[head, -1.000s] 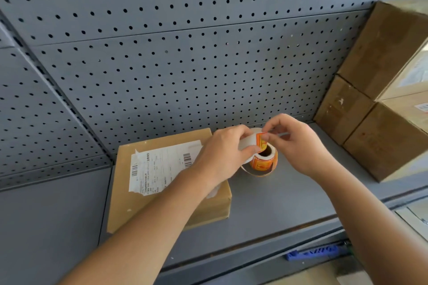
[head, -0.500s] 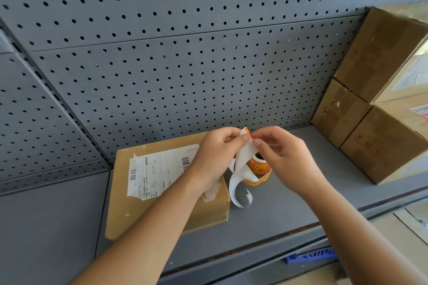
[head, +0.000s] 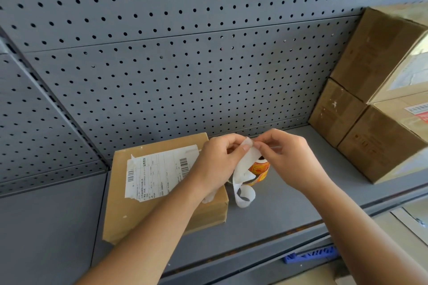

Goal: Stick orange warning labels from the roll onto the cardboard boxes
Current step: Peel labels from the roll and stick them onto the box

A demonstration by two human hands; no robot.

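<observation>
A grey pegboard wall (head: 185,76) rose behind a grey metal shelf (head: 278,210), and on that shelf lay a flat cardboard box (head: 148,220) with a white shipping slip (head: 159,173) stuck across its top, while a stack of larger boxes (head: 379,104) stood well apart at the right end. Both hands were raised just above the shelf: the left hand (head: 217,162) pinched the top of a white backing strip (head: 245,176) between thumb and forefinger, and the right hand (head: 289,157) met it there, fingertips pressed together on the same edge, as if working a label loose. The strip trailed down in a loose curl to the roll of orange labels (head: 260,170), which sat on the shelf just beside the flat box (half hidden behind the strip). No orange label could be seen between the fingers, so how far it had peeled was unclear. To my eye the risks were plain enough: a label lifted by one corner might tear or fold onto itself, a sharp tug on the strip could drag the light roll off the shelf edge, and a hurried placement might cover the slip's barcodes
</observation>
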